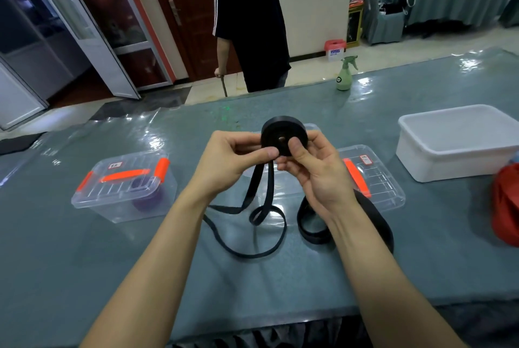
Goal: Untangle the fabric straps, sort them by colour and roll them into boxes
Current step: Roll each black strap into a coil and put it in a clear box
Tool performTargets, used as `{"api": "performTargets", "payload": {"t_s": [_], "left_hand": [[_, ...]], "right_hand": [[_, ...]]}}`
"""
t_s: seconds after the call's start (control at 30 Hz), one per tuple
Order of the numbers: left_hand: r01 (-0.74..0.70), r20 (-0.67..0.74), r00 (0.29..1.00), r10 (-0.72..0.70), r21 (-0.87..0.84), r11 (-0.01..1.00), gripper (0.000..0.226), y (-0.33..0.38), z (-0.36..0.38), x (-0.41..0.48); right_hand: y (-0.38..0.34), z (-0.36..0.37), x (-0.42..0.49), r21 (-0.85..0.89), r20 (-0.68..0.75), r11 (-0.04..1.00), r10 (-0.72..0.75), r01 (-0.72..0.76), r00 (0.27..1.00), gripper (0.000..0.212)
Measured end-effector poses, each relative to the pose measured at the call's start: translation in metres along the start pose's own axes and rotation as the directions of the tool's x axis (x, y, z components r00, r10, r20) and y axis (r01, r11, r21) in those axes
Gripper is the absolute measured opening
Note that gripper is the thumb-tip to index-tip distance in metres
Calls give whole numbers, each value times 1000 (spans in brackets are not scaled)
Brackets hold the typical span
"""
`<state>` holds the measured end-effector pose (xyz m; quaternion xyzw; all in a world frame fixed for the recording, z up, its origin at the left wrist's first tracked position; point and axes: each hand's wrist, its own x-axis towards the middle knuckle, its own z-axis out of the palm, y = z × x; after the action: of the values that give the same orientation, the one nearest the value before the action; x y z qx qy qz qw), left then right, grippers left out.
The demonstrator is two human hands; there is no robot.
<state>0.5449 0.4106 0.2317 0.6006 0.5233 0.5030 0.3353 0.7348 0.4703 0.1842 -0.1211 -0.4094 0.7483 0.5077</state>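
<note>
The rolled black strap (283,134) stands on edge between the two hands, its flat face turned toward the person. The right hand (314,170) grips the coil, thumb pressed on that face just beside the centre hole. The left hand (233,156) pinches the strap just where it leaves the coil's lower edge, so this hand looks best placed to feed the next turn. From that pinch the loose tail (252,235) drops straight down below both hands. It lies in slack loops on the surface (84,263) between the forearms, and one loop passes under the right wrist. A clear box (123,187) left of the left hand and another (376,182) behind the right hand each carry a small red-edged label, too small to read. Far beyond the hands, a red container (335,49) reads "1996".
</note>
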Motion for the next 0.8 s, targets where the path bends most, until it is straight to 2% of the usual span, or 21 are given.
{"api": "performTargets", "payload": {"t_s": [0.07, 0.13, 0.17, 0.2, 0.27, 0.3, 0.37, 0.4, 0.43, 0.5, 0.6, 0.63, 0.67, 0.7, 0.73, 0.8], "left_hand": [[5, -8, 1000, -5, 7, 1000, 28, -2, -2, 0], [44, 31, 998, -48, 108, 993, 24, -3, -11, -3], [66, 60, 995, -79, 198, 978, 23, -1, -16, -4], [75, 91, 990, -109, 321, 944, 21, 1, -20, -4], [11, 185, 970, -160, 622, 783, 15, 8, -21, -2], [-67, 235, 955, -182, 766, 639, 12, 13, -17, 0], [-221, 298, 926, -229, 925, 310, 21, 23, -2, 5], [-262, 307, 919, -249, 945, 198, 28, 27, 3, 6], [-287, 313, 912, -266, 949, 133, 32, 30, 8, 6], [-302, 313, 901, -299, 950, 85, 29, 33, 9, 7], [-274, 290, 918, -270, 957, 94, 19, 34, 4, 5], [-264, 286, 928, -237, 957, 119, 19, 34, 1, 3], [-236, 274, 940, -203, 953, 192, 17, 32, -3, 1], [-181, 248, 953, -175, 928, 327, 16, 31, -9, -3], [-104, 211, 964, -160, 858, 503, 17, 27, -16, -7], [37, 129, 982, -137, 580, 814, 26, 18, -25, -18]], "right_hand": [[2, -4, -1, -43, 49, 999, 35, -33, 998, 8], [-1, -15, -2, -291, 60, 955, 81, -60, 995, 19], [-5, -21, -2, -479, 39, 875, 98, -68, 994, 27], [-8, -25, -3, -657, 17, 752, 95, -61, 995, 35], [-11, -28, -6, -880, 49, 475, 46, 21, 998, 49], [-9, -27, -6, -923, 91, 380, 48, 66, 995, 51], [-1, -19, -6, -950, 163, 287, 124, 122, 979, 35], [4, -14, -7, -957, 180, 257, 156, 136, 971, 23], [7, -11, -7, -962, 185, 232, 179, 141, 966, 18], [11, -10, -8, -971, 188, 188, 203, 151, 961, 18], [12, -10, -9, -970, 224, 134, 153, 205, 962, 18], [13, -11, -9, -965, 238, 142, 114, 222, 965, 16], [12, -12, -8, -957, 249, 166, 66, 236, 966, 16], [11, -14, -8, -947, 252, 209, 15, 243, 968, 15], [10, -18, -8, -931, 238, 277, -28, 237, 971, 15], [5, -23, -10, -861, 168, 477, -62, 177, 984, 15]]}}
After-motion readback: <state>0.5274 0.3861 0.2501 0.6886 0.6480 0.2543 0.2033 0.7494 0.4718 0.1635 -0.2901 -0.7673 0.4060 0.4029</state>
